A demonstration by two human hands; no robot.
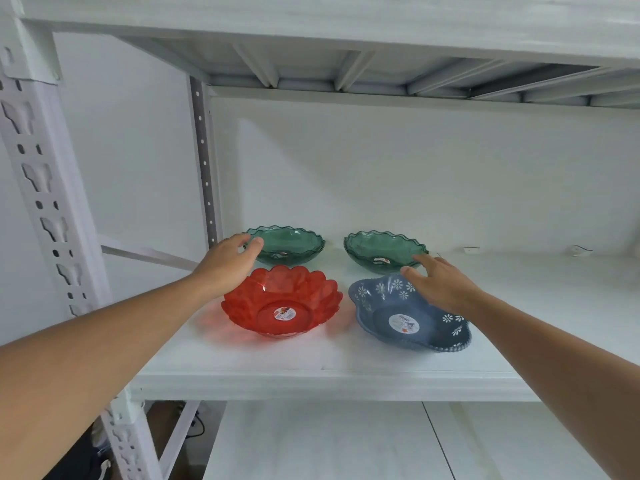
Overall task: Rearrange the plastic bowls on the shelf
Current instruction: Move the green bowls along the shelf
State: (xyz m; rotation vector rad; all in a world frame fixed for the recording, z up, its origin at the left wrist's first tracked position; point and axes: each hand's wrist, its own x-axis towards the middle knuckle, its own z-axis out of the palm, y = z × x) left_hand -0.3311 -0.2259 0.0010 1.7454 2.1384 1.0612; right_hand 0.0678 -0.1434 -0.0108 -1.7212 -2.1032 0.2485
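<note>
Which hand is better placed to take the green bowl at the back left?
The left hand. Its fingers already reach the rim of the back left green bowl, while the right hand is over the blue bowl.

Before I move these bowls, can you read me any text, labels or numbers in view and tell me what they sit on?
No text is legible.
Red bowl: round sticker inside, too blurred to read.
Blue bowl: round sticker inside, too blurred.
Right green bowl: sticker partly visible, unreadable.
Left green bowl: no readable label.
</note>
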